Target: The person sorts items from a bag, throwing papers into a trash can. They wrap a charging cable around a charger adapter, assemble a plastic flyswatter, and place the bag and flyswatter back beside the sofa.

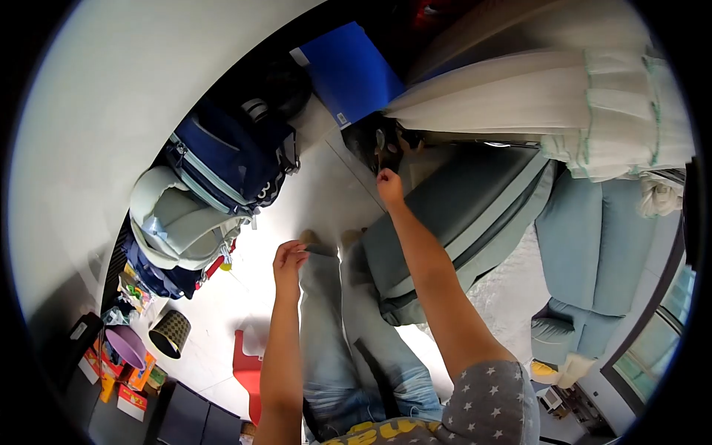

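My left hand (289, 261) is raised over the floor beside my left trouser leg (320, 319), its fingers pinched together; anything between them is too small to make out. Farther forward, my right hand (389, 187) is closed, with thumb and fingers together. It is just below a dark, partly brown cluster of things (382, 148), and whether it grips part of that I cannot tell. A large blue folder (352, 74) lies above that cluster. Next to my right forearm is a grey-green padded seat (452, 200).
At left, a navy backpack (215, 152) and a pale bag (174, 222) lean by the wall. A patterned bin (170, 334), a purple bucket (126, 346) and a red stool (246, 371) stand lower down. Cream curtain fabric (512, 93) hangs at upper right, above a blue-green sofa (593, 237).
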The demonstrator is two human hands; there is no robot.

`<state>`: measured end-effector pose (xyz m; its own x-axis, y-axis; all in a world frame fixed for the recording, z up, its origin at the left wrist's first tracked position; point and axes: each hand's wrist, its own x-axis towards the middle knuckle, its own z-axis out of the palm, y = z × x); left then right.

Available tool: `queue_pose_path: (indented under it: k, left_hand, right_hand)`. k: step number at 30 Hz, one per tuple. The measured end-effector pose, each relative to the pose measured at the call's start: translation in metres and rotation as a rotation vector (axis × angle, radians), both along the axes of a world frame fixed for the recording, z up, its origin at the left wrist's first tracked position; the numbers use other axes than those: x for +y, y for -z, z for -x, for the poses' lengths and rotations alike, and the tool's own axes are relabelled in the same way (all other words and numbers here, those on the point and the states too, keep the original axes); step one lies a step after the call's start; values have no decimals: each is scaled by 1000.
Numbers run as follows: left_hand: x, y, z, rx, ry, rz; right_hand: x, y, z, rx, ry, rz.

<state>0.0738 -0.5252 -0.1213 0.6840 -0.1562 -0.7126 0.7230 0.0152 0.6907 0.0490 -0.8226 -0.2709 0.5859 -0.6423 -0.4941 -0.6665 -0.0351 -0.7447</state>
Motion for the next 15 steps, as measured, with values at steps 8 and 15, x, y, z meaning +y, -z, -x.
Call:
queue_pose_path:
  k: [8,15]
  left_hand:
    - [-27,-40,23,153,139,69]
    - [-20,-85,52,452,41,157]
  right_hand:
    - [31,-115,39,-301,-68,-30]
    - [128,-235,72,-400,-396,-181]
